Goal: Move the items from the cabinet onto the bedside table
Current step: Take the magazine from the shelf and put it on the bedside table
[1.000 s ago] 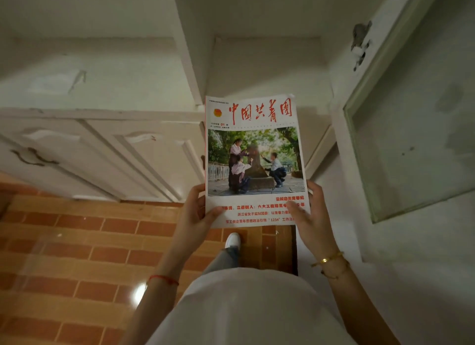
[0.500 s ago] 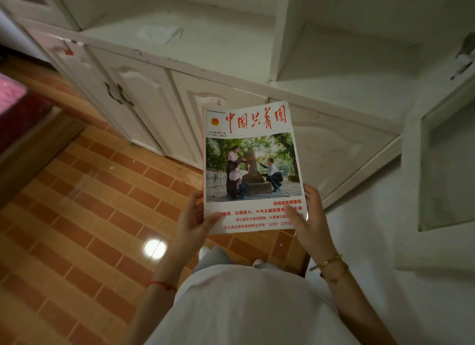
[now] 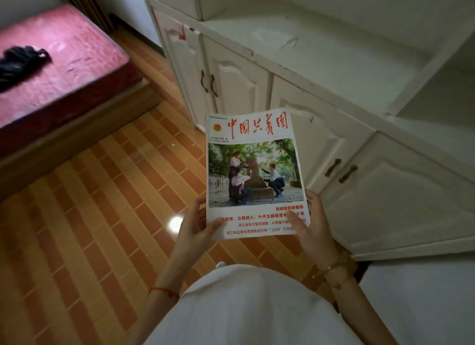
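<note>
A magazine [image 3: 253, 170] with red Chinese title lettering and an outdoor photo on its cover is held flat in front of me, above the tiled floor. My left hand [image 3: 195, 225] grips its lower left corner, thumb on the cover. My right hand [image 3: 312, 222] grips the lower right corner the same way. The white cabinet [image 3: 321, 69] stands to the right, its open shelf bare and its lower doors closed. No bedside table is in view.
A bed with a red mattress [image 3: 59, 62] on a wooden frame lies at the upper left, with a dark bundle [image 3: 21, 60] on it. Orange brick-pattern floor tiles [image 3: 90, 216] stretch between bed and cabinet. A white surface [image 3: 424, 301] fills the lower right.
The view has swung left, away from the open cabinet compartment; the bed has come into sight. The magazine stays held in both hands in front of me.
</note>
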